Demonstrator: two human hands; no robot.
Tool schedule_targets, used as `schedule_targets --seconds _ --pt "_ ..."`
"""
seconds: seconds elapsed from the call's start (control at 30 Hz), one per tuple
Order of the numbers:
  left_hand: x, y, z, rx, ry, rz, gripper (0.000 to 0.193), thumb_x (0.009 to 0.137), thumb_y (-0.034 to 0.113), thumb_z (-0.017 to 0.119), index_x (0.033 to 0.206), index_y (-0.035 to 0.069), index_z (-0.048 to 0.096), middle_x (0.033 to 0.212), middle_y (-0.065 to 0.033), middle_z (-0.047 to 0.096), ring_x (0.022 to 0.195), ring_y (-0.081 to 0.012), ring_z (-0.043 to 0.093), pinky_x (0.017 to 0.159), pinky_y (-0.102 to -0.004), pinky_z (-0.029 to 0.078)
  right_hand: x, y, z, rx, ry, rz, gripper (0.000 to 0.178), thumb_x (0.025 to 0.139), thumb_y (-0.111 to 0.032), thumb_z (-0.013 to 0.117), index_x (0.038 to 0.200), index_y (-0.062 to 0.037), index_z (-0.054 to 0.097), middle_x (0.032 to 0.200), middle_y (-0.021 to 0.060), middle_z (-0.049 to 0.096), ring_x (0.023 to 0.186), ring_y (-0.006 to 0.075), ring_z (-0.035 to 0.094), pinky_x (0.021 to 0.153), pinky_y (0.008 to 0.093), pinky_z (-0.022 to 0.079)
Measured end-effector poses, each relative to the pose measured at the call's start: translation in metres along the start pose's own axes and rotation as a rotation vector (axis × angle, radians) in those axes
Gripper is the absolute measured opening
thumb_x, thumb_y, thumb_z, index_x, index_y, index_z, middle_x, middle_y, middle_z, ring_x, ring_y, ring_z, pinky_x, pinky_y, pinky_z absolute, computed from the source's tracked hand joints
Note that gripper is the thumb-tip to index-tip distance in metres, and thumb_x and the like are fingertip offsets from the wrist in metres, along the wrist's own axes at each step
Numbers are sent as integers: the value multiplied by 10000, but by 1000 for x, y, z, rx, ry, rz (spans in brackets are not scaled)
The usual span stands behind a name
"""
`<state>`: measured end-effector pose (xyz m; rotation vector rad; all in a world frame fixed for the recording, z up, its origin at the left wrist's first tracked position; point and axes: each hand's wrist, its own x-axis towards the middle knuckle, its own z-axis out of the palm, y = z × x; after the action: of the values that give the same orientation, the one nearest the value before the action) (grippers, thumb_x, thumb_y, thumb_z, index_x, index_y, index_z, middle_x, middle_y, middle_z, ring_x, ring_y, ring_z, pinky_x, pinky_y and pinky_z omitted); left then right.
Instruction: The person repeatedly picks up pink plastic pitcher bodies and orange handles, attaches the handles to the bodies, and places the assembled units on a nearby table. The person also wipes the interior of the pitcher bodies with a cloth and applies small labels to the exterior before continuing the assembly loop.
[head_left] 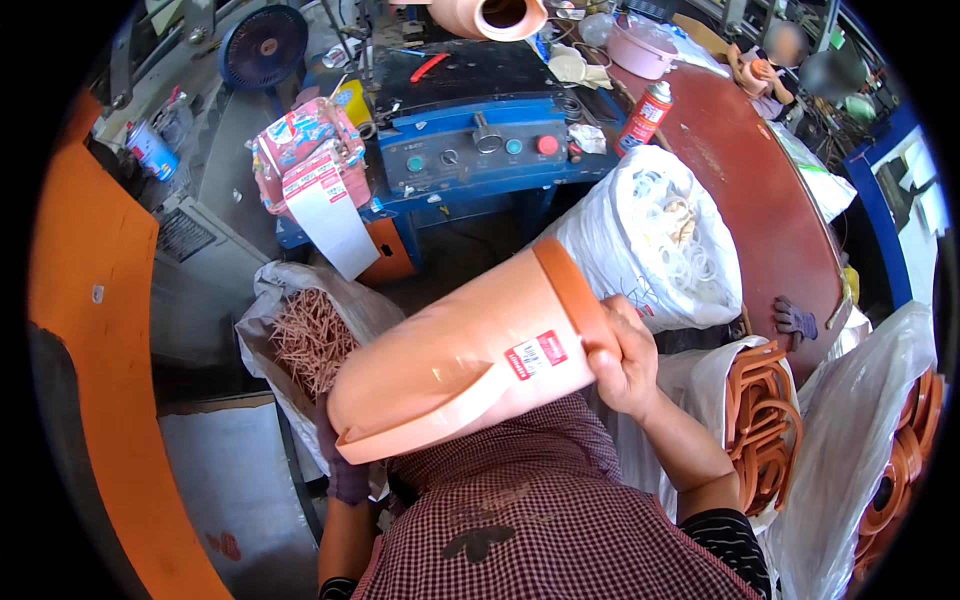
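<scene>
A large peach plastic pitcher (440,330) lies tilted across my lap, with a darker orange-brown rim or lid (575,300) at its upper right end. Its long side handle (430,415) faces me, and a small red and white label (537,355) is stuck near the rim. My right hand (628,360), bare, grips the rim end, thumb in front. Against the base at the lower left is my left hand (345,465) in a dark purple glove, supporting it; most of its fingers are hidden behind the pitcher.
Ahead stands a blue control panel (470,155). A label strip (330,215) hangs over a pink bundle. Around me are sacks of pinkish sticks (310,345), clear rings (675,230) and brown handles (765,420). A red spray can (645,118) and another person (765,75) are beyond.
</scene>
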<state>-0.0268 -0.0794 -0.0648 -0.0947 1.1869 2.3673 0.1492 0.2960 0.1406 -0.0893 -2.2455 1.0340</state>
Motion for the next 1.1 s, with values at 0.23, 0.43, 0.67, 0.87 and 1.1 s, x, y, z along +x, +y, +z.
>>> schedule_targets --seconds 0.23,0.43,0.67,0.87,1.1 --pt "-19 97 164 684 95 570 458 904 284 490 1210 -55 532 1162 -153 589 1018 -220 576 906 -361 470 -10 110 36 370 222 733 657 1022 -496 285 1123 68 608 886 154 679 806 229 622 811 371 476" --pt "1 118 157 607 110 466 454 909 245 508 1243 -61 523 1173 -169 589 988 -235 602 880 -344 483 -15 118 23 735 -34 973 674 998 -561 341 1240 19 584 1186 163 629 1112 224 576 973 342 431" --pt "24 69 96 1040 -113 558 360 940 116 530 1268 -32 523 1188 -122 619 1066 -203 596 919 -327 471 -48 106 49 1111 76 923 611 1006 -446 440 1442 -22 384 1409 129 478 1282 214 466 1104 343 339" --pt "14 79 101 1221 -161 426 340 951 107 497 1267 -15 529 1202 -124 612 1075 -201 583 938 -330 460 -35 61 5 713 -52 712 574 1013 -380 433 1416 25 381 1356 145 506 1217 218 512 1051 332 391" --pt "15 70 117 879 -123 249 422 1008 221 400 1308 -64 482 1253 -139 579 1119 -227 574 953 -352 465 -71 34 29 309 221 718 613 896 -270 653 1368 33 404 1232 190 568 1091 231 581 921 339 480"
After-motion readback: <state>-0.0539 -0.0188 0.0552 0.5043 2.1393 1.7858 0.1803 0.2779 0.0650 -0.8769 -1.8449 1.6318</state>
